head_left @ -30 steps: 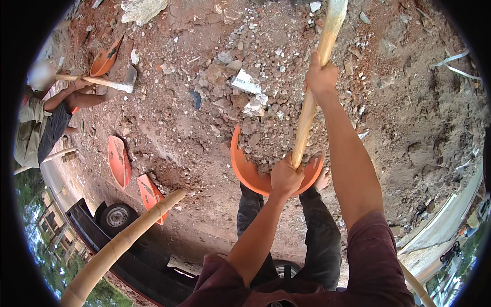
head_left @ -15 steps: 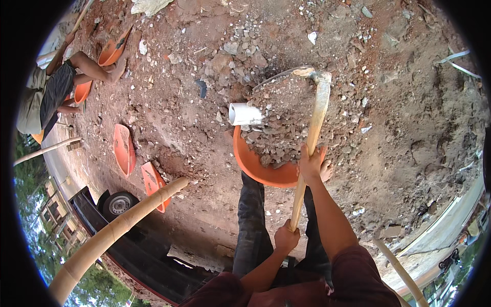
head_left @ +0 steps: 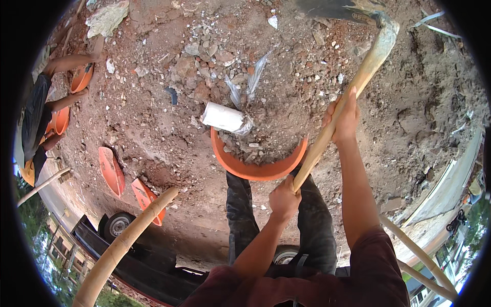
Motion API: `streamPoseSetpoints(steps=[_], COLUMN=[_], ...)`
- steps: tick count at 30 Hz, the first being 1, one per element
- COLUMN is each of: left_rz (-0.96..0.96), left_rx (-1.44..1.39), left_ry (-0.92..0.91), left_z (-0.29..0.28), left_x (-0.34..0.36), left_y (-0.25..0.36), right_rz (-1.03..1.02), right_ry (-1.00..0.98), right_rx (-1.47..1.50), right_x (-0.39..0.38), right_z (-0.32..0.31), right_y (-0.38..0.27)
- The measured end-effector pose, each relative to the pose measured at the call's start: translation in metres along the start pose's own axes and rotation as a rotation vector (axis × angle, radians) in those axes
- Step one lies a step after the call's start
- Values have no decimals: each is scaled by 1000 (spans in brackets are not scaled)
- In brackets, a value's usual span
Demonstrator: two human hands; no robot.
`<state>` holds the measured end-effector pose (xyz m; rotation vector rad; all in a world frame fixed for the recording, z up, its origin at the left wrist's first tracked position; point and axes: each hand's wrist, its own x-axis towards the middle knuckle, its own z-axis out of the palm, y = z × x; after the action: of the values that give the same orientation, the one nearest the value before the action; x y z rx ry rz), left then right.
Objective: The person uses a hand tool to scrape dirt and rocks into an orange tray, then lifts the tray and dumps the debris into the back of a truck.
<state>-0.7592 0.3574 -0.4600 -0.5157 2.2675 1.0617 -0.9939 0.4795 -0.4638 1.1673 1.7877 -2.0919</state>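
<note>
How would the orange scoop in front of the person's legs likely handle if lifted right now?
The orange scoop is probably heavy for its size, since soil and stones lie in it. They look loose, and no rim shows on its far side, so tipping it that way would likely spill some. Its smoothly curved rim suggests a fairly stiff wall.

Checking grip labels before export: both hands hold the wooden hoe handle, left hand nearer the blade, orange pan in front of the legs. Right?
Not quite: the head view shows the right hand nearer the blade, with the left hand farther down the wooden hoe handle. The rest stands.
</note>
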Motion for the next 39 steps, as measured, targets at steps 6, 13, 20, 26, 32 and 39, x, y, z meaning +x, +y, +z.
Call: streamPoseSetpoints(steps=[6, 13, 20, 26, 32, 39], left_rz=[-113, -275, -382, -486, -321, 100], left_rx=[192, 332, 577, 675, 669, 501], left_ry=[-327, -467, -500, -480, -393, -383], left_z=[-36, -101, -163, -204, -204, -75], left_x=[41, -35, -123, -220, -257, -12], left_y=[11, -15, -30, -84, -105, 5], right_rz=[279, 567, 670, 828, 845, 242], right_ry=[228, 228, 243, 162, 216, 334], right_rx=[-320, -161, -26, 188, 299, 310], right_x=[70, -12, -128, -245, -275, -34], right_z=[11, 12, 18, 15, -5, -79], right_y=[58, 137, 139, 162, 159, 50])
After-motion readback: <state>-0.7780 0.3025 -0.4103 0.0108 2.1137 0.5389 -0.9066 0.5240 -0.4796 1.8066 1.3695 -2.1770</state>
